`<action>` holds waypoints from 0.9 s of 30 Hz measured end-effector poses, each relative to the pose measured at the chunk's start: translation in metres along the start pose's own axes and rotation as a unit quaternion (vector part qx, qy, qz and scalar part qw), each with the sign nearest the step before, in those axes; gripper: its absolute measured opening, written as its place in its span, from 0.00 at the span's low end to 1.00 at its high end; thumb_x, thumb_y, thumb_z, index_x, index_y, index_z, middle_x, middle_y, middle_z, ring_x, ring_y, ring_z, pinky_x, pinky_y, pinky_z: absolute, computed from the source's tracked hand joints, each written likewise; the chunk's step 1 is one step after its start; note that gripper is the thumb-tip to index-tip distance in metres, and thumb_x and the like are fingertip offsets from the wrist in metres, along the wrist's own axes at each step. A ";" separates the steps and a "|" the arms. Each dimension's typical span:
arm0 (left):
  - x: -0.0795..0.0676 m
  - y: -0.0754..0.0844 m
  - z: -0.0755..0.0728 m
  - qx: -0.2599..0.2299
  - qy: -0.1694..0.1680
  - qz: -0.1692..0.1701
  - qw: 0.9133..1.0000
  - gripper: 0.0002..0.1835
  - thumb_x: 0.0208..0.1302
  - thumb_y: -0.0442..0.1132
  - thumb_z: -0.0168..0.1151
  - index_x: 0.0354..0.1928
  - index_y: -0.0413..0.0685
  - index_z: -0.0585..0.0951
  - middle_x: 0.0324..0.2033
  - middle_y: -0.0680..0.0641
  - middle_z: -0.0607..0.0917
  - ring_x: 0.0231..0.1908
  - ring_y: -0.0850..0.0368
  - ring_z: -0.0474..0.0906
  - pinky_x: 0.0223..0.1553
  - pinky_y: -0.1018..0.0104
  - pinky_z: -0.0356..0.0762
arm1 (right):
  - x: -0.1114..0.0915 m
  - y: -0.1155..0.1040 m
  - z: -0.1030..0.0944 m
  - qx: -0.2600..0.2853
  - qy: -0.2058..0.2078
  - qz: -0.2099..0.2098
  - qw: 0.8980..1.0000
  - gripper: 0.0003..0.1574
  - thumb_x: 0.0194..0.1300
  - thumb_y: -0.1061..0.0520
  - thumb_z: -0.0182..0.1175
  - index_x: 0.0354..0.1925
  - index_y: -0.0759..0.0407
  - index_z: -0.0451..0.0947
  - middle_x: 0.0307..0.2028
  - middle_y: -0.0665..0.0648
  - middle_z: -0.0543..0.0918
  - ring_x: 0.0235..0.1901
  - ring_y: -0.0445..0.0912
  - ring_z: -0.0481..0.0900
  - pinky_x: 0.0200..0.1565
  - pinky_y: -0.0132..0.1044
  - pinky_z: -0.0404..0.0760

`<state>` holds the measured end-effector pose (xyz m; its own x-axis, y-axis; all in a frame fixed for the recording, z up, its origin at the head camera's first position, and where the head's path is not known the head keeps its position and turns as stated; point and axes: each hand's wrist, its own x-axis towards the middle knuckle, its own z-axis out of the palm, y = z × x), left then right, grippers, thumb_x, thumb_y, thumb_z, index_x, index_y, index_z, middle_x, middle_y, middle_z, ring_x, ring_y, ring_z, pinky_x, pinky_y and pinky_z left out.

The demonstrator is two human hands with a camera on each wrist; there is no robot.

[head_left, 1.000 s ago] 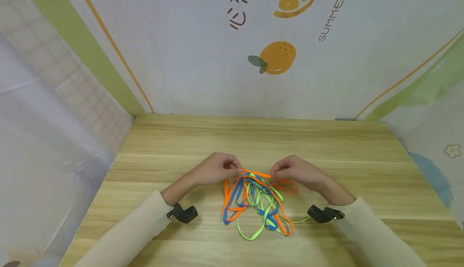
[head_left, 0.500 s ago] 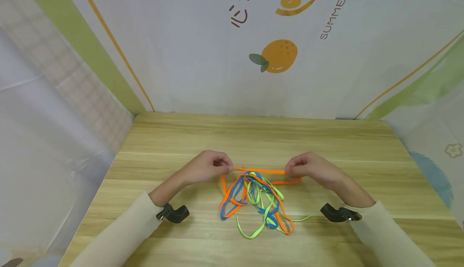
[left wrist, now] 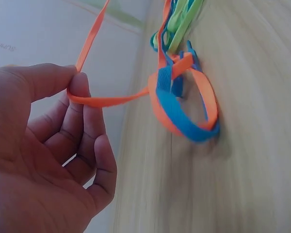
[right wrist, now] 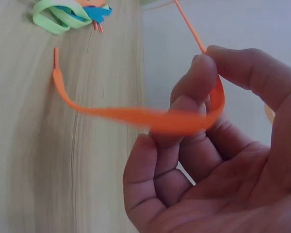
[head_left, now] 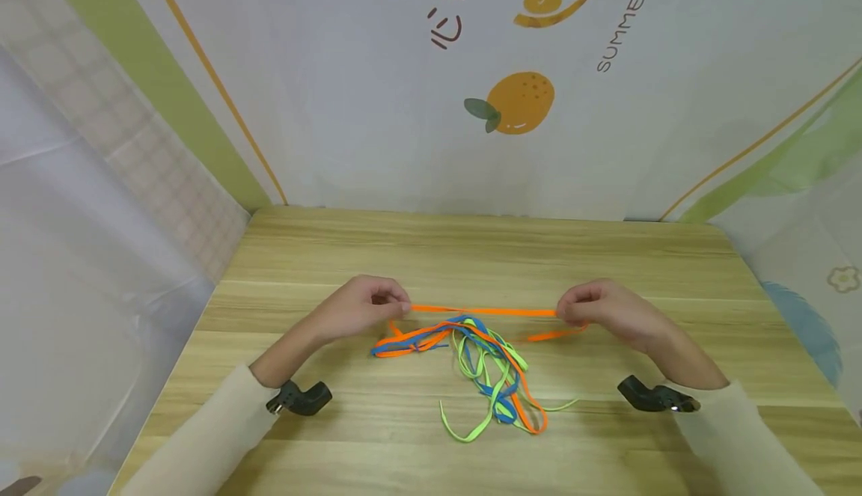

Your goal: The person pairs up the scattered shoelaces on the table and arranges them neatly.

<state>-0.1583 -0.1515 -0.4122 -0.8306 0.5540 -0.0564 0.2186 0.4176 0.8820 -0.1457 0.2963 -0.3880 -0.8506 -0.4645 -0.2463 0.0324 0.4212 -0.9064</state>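
An orange shoelace [head_left: 485, 311] stretches straight between the two hands, above a tangle of laces. My left hand [head_left: 360, 307] pinches it between thumb and index finger; from there it runs down to a loop of orange lace and a blue shoelace [left wrist: 177, 109]. At the other end my right hand [head_left: 606, 307] pinches the same lace. Its loose tail hangs past the right fingers and ends in a narrow tip [right wrist: 56, 57]. A green shoelace [head_left: 481, 425] lies tangled with the blue and orange ones on the table, below the taut stretch.
The wooden table [head_left: 337, 436] reaches back to a white fabric backdrop [head_left: 377, 107] printed with oranges. Pale cloth hangs along both sides. A black wrist camera [head_left: 306, 397] sits on the left sleeve, another wrist camera [head_left: 656, 395] on the right.
Both hands have moved apart, left hand leftward and right hand rightward, drawing the orange lace out longer between them. The orange and blue loop has been pulled leftward from the tangle.
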 end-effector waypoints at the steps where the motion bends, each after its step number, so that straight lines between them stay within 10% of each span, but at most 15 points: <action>1: -0.002 -0.001 -0.001 0.000 0.002 -0.002 1.000 0.11 0.79 0.41 0.67 0.50 0.40 0.90 0.42 0.44 0.91 0.44 0.50 0.85 0.53 0.50 0.81 | -0.001 0.001 -0.002 0.002 0.000 0.001 1.000 0.12 0.78 0.61 0.63 0.44 0.73 0.84 0.37 0.52 0.82 0.42 0.47 0.78 0.50 0.41 0.78; 27: -0.047 -0.022 -0.042 -0.016 0.037 -0.036 0.999 0.12 0.80 0.40 0.66 0.49 0.36 0.88 0.44 0.40 0.88 0.45 0.45 0.83 0.50 0.57 0.82 | -0.034 0.030 -0.047 0.026 0.032 0.018 0.999 0.12 0.83 0.63 0.58 0.41 0.69 0.85 0.34 0.53 0.81 0.43 0.52 0.76 0.49 0.35 0.74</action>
<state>-0.1449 -0.2167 -0.4091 -0.8797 0.4678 -0.0855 0.1425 0.4309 0.8911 -0.1403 0.3616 -0.3908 -0.8801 -0.3989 -0.2577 0.0891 0.3943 -0.9146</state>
